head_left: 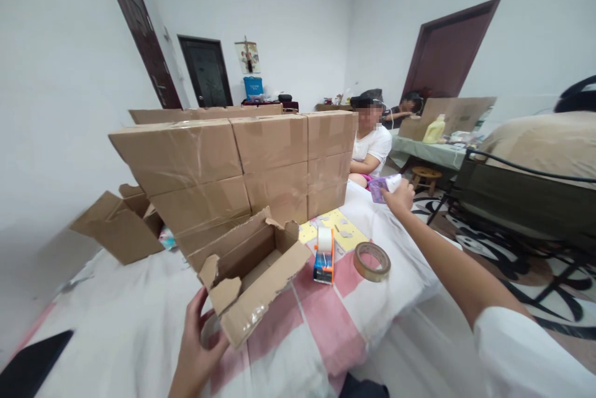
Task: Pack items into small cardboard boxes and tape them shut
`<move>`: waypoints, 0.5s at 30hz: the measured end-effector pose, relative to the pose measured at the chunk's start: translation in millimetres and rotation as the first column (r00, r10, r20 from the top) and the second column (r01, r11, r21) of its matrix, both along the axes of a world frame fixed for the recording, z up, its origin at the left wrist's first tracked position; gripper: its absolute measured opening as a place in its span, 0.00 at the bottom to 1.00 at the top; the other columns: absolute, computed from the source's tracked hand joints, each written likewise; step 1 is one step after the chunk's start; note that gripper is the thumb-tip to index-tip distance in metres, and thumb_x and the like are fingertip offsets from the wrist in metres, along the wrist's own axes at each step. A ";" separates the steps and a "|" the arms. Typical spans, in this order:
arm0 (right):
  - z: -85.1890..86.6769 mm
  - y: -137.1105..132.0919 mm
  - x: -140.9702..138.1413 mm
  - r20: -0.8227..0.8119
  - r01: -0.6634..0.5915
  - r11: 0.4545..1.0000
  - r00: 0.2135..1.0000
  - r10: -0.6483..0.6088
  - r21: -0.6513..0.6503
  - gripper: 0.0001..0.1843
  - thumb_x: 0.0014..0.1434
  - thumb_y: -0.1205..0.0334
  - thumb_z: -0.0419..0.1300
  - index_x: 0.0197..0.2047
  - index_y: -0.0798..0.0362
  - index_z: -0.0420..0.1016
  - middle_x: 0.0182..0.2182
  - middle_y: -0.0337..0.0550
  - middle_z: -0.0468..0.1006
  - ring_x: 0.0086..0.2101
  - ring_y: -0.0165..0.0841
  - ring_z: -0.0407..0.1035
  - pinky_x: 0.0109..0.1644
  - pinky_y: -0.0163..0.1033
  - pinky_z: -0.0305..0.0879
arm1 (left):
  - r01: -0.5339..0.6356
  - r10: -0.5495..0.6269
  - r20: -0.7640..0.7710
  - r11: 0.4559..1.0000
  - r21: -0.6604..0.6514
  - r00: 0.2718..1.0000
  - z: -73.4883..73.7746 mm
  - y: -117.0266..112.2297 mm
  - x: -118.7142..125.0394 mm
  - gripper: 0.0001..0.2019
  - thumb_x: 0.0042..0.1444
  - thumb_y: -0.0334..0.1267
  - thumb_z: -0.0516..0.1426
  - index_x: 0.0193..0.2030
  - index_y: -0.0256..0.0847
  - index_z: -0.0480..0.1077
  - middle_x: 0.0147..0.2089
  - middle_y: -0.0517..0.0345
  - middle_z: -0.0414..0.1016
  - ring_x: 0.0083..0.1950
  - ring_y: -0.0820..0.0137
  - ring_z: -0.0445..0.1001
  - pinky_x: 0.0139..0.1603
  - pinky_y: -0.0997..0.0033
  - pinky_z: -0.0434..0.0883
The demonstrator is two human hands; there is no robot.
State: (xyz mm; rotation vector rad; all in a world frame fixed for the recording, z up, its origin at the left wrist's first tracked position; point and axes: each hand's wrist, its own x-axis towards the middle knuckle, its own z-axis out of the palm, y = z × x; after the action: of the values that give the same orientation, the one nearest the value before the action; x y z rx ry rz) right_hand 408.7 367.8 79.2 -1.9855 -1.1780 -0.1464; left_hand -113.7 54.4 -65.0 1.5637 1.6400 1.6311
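Observation:
An open cardboard box (251, 317) with torn flaps lies tilted on the bed, its inside bare. My left hand (198, 339) grips its near left end, fingers on the far side and thumb underneath. Out to the right, my right hand (401, 198) is closed on a purple and white packet (377, 190), held over the bed's edge; its printing is too small to read. Between the hands are an orange and blue tape dispenser (325, 256) and a roll of brown tape (372, 261). Behind them is a yellow patterned sheet (342, 227).
Stacked cardboard boxes (274, 168) form a wall behind the open box. Another opened box (121, 224) stands at the left. A co-worker in a white shirt (375, 146) sits beyond the stack. On the right are a folding chair (521, 205) and a table (421, 148) with a yellow bottle (434, 129).

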 end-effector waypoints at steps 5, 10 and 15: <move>-10.2 0.9 3.7 0.014 -0.018 0.999 1.000 0.018 -0.031 0.34 0.51 0.52 0.65 0.57 0.54 0.60 0.55 0.60 0.65 0.56 0.55 0.60 0.57 0.54 0.60 | -0.015 0.015 0.037 1.000 -0.002 0.999 -1.0 0.8 1.6 0.48 0.44 0.47 0.68 0.71 0.49 0.53 0.71 0.45 0.56 0.70 0.46 0.61 0.59 0.51 0.72; -32.1 -3.1 4.8 -0.027 -0.013 0.999 1.000 0.012 -0.049 0.35 0.51 0.52 0.64 0.58 0.55 0.60 0.56 0.61 0.64 0.57 0.56 0.59 0.57 0.56 0.61 | -0.022 0.022 0.027 1.000 0.000 0.999 -1.6 1.5 1.6 0.48 0.45 0.48 0.68 0.71 0.50 0.52 0.71 0.46 0.56 0.70 0.47 0.61 0.59 0.52 0.72; -51.1 -16.4 1.7 0.020 -0.045 0.995 0.999 0.047 -0.091 0.36 0.52 0.51 0.62 0.60 0.57 0.58 0.57 0.62 0.64 0.58 0.57 0.59 0.57 0.57 0.62 | -0.045 0.045 0.013 0.999 -0.004 0.999 1.2 0.3 3.8 0.48 0.44 0.50 0.67 0.71 0.48 0.53 0.71 0.44 0.58 0.68 0.46 0.63 0.56 0.51 0.73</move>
State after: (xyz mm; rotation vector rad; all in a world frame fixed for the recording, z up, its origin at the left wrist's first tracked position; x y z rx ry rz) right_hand 410.4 351.4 28.1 -2.0383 -1.2638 -0.0924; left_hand -109.9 54.8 -63.8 1.5214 1.6817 1.6570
